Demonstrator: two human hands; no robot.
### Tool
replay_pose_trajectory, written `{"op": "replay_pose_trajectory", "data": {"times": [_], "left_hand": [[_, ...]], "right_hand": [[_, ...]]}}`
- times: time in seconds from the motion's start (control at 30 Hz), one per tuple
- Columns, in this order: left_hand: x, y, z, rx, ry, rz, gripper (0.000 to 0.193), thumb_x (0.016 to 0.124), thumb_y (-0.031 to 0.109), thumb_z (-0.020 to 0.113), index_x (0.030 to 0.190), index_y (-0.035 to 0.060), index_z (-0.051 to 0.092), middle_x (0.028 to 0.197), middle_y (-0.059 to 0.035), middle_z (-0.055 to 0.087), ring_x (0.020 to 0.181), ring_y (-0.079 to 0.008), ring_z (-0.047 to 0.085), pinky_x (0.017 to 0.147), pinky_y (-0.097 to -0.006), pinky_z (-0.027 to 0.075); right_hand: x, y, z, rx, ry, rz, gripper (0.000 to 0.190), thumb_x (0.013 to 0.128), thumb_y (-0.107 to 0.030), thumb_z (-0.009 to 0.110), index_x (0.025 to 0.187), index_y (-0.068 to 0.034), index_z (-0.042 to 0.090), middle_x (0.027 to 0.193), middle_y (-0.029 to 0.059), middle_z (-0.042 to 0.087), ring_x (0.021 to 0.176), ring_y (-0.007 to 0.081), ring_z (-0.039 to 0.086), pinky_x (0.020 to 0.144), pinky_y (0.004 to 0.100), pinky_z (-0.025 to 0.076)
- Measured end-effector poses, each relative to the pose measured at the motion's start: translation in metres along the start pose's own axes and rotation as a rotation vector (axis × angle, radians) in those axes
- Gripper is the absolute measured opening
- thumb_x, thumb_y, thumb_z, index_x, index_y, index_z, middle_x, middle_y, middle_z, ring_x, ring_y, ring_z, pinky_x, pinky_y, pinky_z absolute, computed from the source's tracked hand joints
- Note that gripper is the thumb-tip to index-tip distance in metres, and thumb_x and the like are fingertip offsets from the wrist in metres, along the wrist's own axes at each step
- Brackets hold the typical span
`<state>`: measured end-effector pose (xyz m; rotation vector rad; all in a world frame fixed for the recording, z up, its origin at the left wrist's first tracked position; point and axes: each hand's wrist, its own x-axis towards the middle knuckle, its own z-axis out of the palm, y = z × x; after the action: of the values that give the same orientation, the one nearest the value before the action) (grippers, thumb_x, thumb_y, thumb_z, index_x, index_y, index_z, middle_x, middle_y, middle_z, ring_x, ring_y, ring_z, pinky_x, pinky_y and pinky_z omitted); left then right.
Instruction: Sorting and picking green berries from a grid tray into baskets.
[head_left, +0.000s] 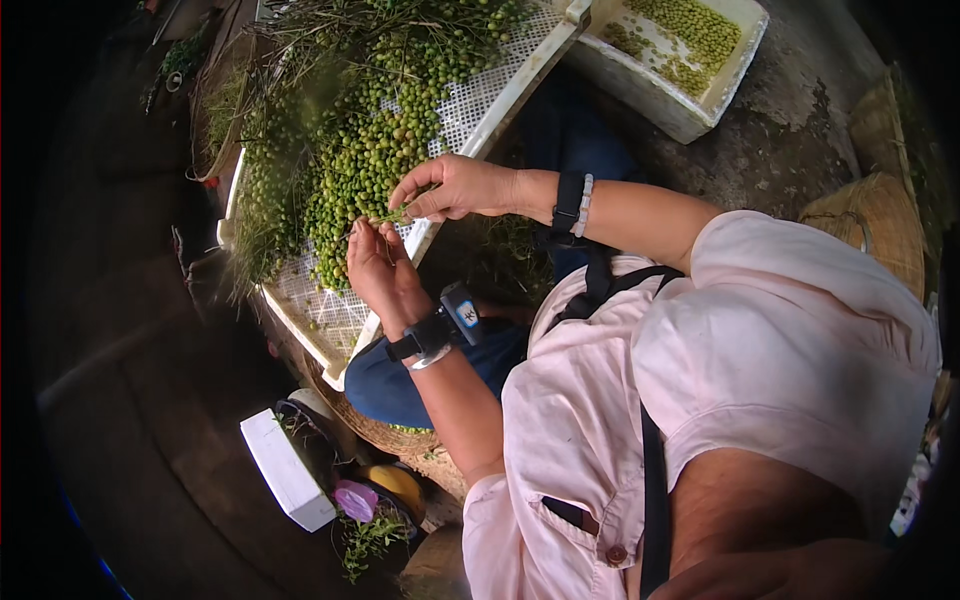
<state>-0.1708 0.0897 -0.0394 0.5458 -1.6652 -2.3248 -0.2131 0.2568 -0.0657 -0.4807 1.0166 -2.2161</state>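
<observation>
Between the fingertips of my left hand (382, 270) and my right hand (465, 187) is a thin green stem (391, 216). Both hands pinch it over the near edge of a white perforated plastic tray (469, 109). Small round green fruits (375, 165), some yellowish, are heaped in the tray below my fingers. Thin leafy stalks (292, 82) lie tangled among the fruits on the far side. A black strap with a small device (459, 313) is on my left wrist. My right wrist carries another black strap (568, 201) and a pale bead bracelet (585, 204).
A white foam box (645, 94) at the upper right contains loose small green fruits. Under the tray's near corner stands a woven basket (390, 435). A white box (289, 472) and a purple plastic bag (355, 500) are at lower left. Another woven basket (870, 225) is at right.
</observation>
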Motion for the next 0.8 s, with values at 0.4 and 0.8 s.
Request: {"op": "replay_pose_trajectory", "data": {"times": [0.4, 0.8], "left_hand": [[0.0, 0.011, -0.013, -0.004, 0.088, 0.101, 0.009, 0.092, 0.006, 0.051, 0.092, -0.0021, 0.054, 0.082, -0.0032, 0.046, 0.075, -0.0095, 0.046, 0.064, -0.0218, 0.044], [-0.002, 0.001, -0.028, 0.085, 0.083, 0.117, 0.01, 0.09, 0.014, 0.057, 0.092, 0.0042, 0.056, 0.079, -0.0028, 0.058, 0.067, -0.0112, 0.055, 0.06, -0.021, 0.047]], "right_hand": [[-0.007, -0.002, -0.006, -0.018, 0.18, -0.012, 0.021, 0.083, -0.007, 0.06, 0.102, 0.002, 0.056, 0.076, 0.0048, 0.059, 0.056, 0.004, 0.048, 0.042, 0.0146, 0.033], [0.0, 0.011, 0.012, -0.09, -0.016, 0.178, 0.014, 0.085, -0.014, 0.062, 0.088, 0.0, 0.058, 0.073, 0.0016, 0.055, 0.054, 0.0023, 0.042, 0.041, 0.0157, 0.028]]}}
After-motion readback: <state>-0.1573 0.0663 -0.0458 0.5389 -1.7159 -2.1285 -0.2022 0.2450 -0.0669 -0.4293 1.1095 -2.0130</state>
